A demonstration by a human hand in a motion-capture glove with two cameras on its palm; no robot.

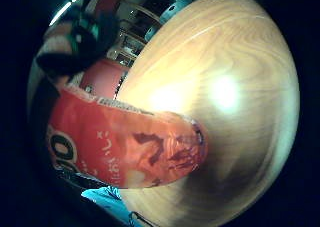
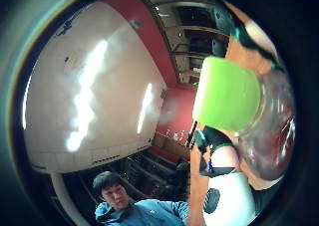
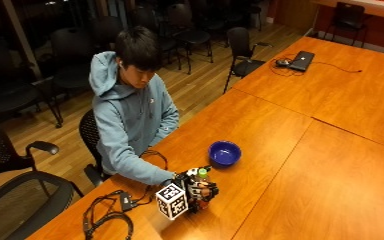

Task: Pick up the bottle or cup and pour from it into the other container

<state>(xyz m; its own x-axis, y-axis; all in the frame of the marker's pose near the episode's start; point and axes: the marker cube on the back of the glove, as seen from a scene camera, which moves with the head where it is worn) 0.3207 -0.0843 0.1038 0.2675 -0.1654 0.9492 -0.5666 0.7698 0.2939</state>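
A clear plastic bottle with a red label and green cap (image 3: 202,182) is clasped in the gloved right hand's grip (image 3: 193,189), just above the wooden table (image 3: 278,150), near a round blue bowl (image 3: 224,152).

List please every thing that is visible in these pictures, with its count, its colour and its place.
bottle: one, orange-red label and green cap, held in the gloved hand above the table's near end.
bowl: one, blue, on the table, beyond the hand.
table: one, orange-brown wood, under everything.
laptop: one, dark, on the table's far end.
chairs: several, black, on the floor behind the person.
cables: dark, on the table's near corner.
right hand: one, black glove, its grip curled round the bottle.
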